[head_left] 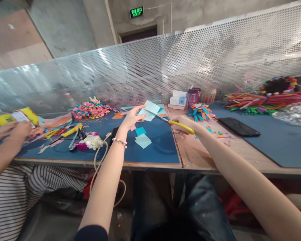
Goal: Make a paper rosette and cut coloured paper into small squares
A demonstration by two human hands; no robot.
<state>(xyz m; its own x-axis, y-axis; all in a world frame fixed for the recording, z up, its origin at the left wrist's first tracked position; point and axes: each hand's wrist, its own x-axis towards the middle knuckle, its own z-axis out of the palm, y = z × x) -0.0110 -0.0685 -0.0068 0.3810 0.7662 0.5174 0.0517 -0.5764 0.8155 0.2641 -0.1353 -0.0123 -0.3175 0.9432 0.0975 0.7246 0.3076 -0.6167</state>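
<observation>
Scissors [184, 127] gripped in our right hand [187, 121], we are pinching pale-blue paper [152, 107] in our left hand [130, 118] above the desk [163, 149]; squares [143, 141] are lying below, seemingly cut, the paper apparently unfinished.

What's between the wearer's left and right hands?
Head view: not bare. Pale blue paper, held in the left hand, and the blades of the yellow-handled scissors, held in the right hand.

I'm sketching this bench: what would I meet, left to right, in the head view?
Co-worker's hand, mostly pink paper cluster, wearer's left hand, yellow-handled scissors, black phone on the right, crinkled silver material.
</observation>
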